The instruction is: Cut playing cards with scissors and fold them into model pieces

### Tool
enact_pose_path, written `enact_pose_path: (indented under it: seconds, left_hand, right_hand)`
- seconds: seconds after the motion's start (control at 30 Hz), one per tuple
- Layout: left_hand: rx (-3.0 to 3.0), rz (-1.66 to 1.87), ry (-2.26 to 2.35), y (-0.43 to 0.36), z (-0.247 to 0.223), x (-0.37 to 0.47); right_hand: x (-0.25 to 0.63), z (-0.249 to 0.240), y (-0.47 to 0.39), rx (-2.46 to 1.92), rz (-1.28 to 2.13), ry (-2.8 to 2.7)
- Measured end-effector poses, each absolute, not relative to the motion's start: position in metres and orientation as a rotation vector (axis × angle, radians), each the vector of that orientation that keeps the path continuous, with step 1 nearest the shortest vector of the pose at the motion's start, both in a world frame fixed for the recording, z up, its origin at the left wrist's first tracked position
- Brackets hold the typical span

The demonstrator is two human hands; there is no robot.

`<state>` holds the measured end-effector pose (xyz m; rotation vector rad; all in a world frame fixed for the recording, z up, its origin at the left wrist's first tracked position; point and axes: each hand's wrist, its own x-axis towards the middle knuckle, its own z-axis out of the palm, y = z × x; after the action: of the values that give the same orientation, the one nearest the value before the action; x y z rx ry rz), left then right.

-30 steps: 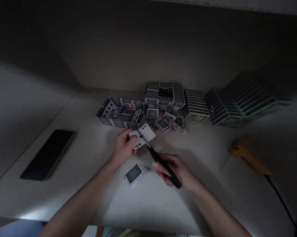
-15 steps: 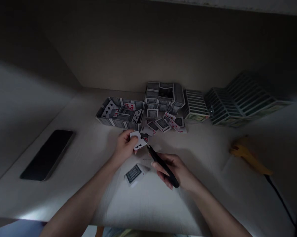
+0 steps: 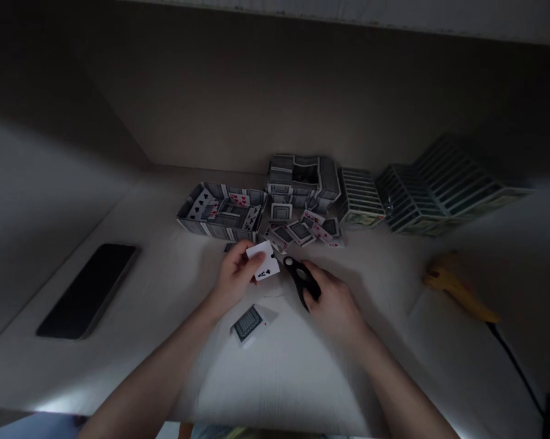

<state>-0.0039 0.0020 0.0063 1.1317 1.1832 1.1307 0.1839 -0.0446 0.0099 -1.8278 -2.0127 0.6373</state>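
White card [image 3: 266,266], L hand [image 3: 232,275]; blk scissors [image 3: 299,278], R hand [image 3: 338,305], nr edge; room below.

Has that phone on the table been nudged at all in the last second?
No, the phone looks unmoved: it lies at the same spot and slant beside the left wall.

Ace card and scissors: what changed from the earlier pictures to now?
The ace was whole; now only a cut half is in the left hand, shifted slightly right. The scissors no longer cross it and are turned, their handle opening showing, held in the right hand. Unchanged: both hands' holds, phone, yellow tool.
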Motion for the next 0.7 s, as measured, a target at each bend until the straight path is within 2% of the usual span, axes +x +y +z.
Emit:
enact_pose_path:
  seconds: [0.37,0.7]
  left_hand:
    - [1.190,1.116,1.198,0.0024,0.0051,-0.0011]
    - [1.212,1.086,1.171,0.0013,-0.0013,-0.0014]
  right_hand:
    - [0.1921,0.0096,-0.0424,-1.691,0.267,-2.348]
    - [0.1948,0.0002,-0.0377,-1.573,0.305,-2.211]
